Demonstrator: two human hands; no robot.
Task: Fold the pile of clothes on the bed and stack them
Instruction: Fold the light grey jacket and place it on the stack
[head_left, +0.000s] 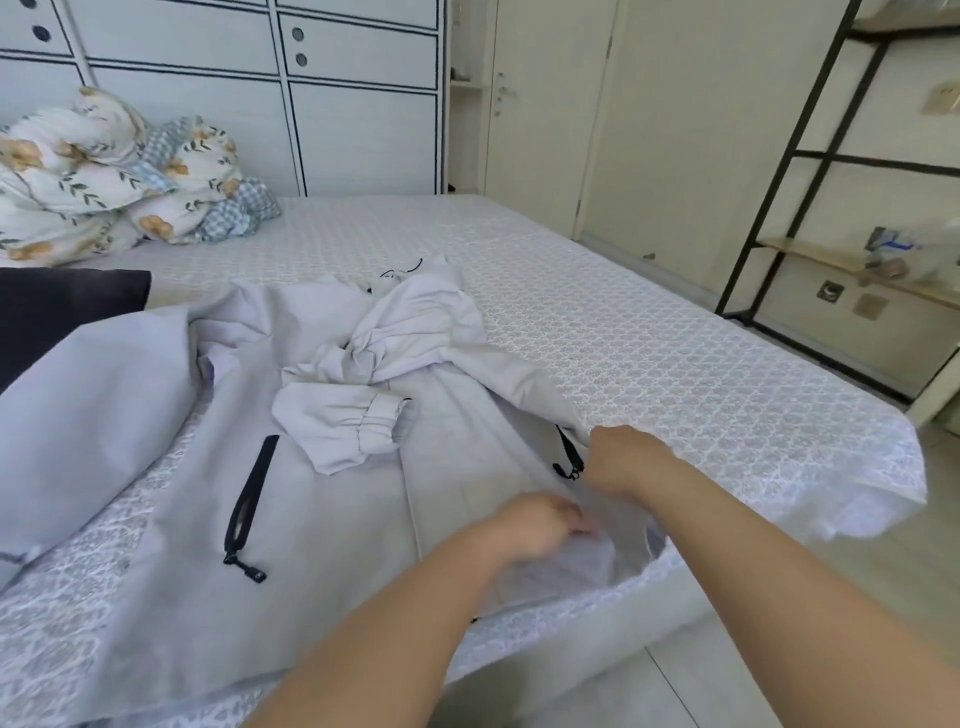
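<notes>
Pale grey jacket (332, 499) with black zips, white-and-grey lattice-patterned bed sheet (675, 353), floral duvet (104, 171).

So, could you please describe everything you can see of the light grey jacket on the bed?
The light grey jacket lies spread front-up on the patterned bed sheet, of thin, smooth-looking fabric. It has two black pocket zips and an elastic-cuffed sleeve crumpled across its chest. The right hand grips its edge by one zip; the left hand, blurred, rests at its hem.
</notes>
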